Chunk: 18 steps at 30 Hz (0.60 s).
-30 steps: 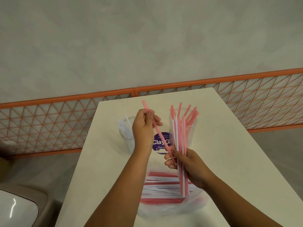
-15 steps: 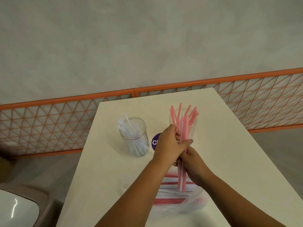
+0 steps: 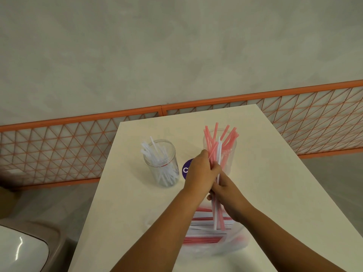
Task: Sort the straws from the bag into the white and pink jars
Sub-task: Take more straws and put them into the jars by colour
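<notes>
At 9 o'clock I see the jar of white straws (image 3: pixel 161 163) standing upright, set in from the table's (image 3: pixel 125 209) left edge with bare surface around it. At centre, my left hand (image 3: pixel 201 170) pinches the top of a mixed bundle of straws (image 3: pixel 217 195). My right hand (image 3: pixel 228 197), touching it, grips the bundle lower. At 1 o'clock the jar of pink straws (image 3: pixel 225 152) stands behind the bundle. At 6 o'clock the bag (image 3: pixel 208 238) lies flat, still holding straws; bare table extends to the right edge.
</notes>
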Motion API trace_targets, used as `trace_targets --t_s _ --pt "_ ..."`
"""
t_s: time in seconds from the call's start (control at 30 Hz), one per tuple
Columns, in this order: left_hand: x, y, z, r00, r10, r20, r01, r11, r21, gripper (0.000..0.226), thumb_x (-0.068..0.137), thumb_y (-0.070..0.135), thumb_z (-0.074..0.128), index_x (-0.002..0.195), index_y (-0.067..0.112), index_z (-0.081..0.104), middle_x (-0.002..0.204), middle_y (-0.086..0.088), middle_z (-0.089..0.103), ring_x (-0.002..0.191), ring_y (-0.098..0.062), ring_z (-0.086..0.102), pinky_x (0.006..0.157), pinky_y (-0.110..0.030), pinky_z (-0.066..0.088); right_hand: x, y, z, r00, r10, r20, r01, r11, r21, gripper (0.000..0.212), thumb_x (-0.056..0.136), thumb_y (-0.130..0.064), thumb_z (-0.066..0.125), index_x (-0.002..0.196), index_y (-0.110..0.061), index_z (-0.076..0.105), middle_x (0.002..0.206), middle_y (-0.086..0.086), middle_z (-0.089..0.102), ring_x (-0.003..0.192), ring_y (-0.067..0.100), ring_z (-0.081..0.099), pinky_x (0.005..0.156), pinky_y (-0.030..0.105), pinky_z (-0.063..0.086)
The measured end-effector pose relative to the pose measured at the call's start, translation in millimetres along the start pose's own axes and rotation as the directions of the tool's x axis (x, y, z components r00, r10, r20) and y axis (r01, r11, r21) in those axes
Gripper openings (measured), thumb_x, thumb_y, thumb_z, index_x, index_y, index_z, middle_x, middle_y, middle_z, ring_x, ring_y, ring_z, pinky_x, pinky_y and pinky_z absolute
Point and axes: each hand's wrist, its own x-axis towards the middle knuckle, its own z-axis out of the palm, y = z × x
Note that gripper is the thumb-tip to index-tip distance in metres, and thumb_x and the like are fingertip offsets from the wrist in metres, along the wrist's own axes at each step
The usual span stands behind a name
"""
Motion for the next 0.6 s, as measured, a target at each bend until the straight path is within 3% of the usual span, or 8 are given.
trace_targets --t_s 0.07,0.23,0.37,0.47,0.53,0.6 --pt "3.0 -0.8 -0.6 0.999 -0.035 0.005 0.035 0.999 -0.035 0.019 0.095 0.022 0.045 0.104 0.006 0.046 0.091 -0.006 0.054 0.084 -0.021 0.06 0.08 -0.03 0.053 -0.7 -1.5 -0.7 1.0 -0.012 0.003 0.012 1.0 -0.019 0.029 0.097 -0.026 0.045 0.125 -0.02 0.047 0.08 0.006 0.054 0.066 0.013 0.047 0.062 0.021 0.049" --pt "13.8 -5.8 -11.7 0.988 -0.15 -0.027 0.132 0.93 -0.344 0.009 0.099 0.019 0.035 0.097 0.011 0.039 0.083 -0.007 0.055 0.072 -0.021 0.061 0.065 -0.03 0.056 -4.9 -6.1 -5.0 1.0 -0.003 -0.016 0.004 0.996 0.093 0.026 0.099 -0.034 0.037 0.117 -0.022 0.051 0.068 0.001 0.047 0.057 0.009 0.043 0.056 0.021 0.045" --pt "21.0 -8.1 -21.8 0.975 -0.186 -0.121 0.09 0.832 -0.548 0.008 0.1 0.016 0.031 0.097 0.013 0.038 0.07 -0.001 0.056 0.06 -0.016 0.059 0.061 -0.023 0.053 -5.9 -7.5 -5.4 0.999 -0.009 -0.039 0.013 0.994 0.107 0.022 0.099 -0.031 0.036 0.109 -0.021 0.053 0.067 0.004 0.048 0.056 0.012 0.045 0.055 0.022 0.047" --pt "27.9 -10.6 -33.9 0.958 -0.237 -0.16 0.052 0.693 -0.719 0.011 0.101 0.015 0.031 0.095 0.016 0.04 0.065 0.0 0.051 0.052 -0.011 0.058 0.058 -0.021 0.054 -4.6 -3.9 -7.2 0.997 -0.001 -0.071 0.013 0.987 0.158 0.023 0.1 -0.026 0.037 0.1 -0.013 0.056 0.066 0.004 0.047 0.052 0.011 0.042 0.054 0.024 0.046" --pt "31.3 -12.5 -43.2 0.951 -0.255 -0.177 0.018 0.616 -0.787 0.015 0.101 0.015 0.032 0.09 0.021 0.041 0.063 0.0 0.045 0.045 -0.007 0.05 0.056 -0.025 0.055 -4.7 0.1 -9.0 0.997 0.011 -0.078 0.004 0.981 0.195 0.027 0.1 -0.024 0.036 0.098 -0.01 0.059 0.065 0.004 0.049 0.05 0.01 0.041 0.053 0.024 0.044" --pt "32.0 -14.2 -50.4 0.948 -0.256 -0.187 0.011 0.614 -0.789 0.017 0.1 0.016 0.034 0.087 0.023 0.042 0.062 0.001 0.04 0.043 -0.005 0.039 0.047 -0.019 0.047 -5.0 2.8 -9.9 0.997 0.019 -0.069 -0.004 0.977 0.213 0.031 0.1 -0.025 0.034 0.098 -0.009 0.061 0.066 0.006 0.054 0.05 0.011 0.043 0.054 0.023 0.044"
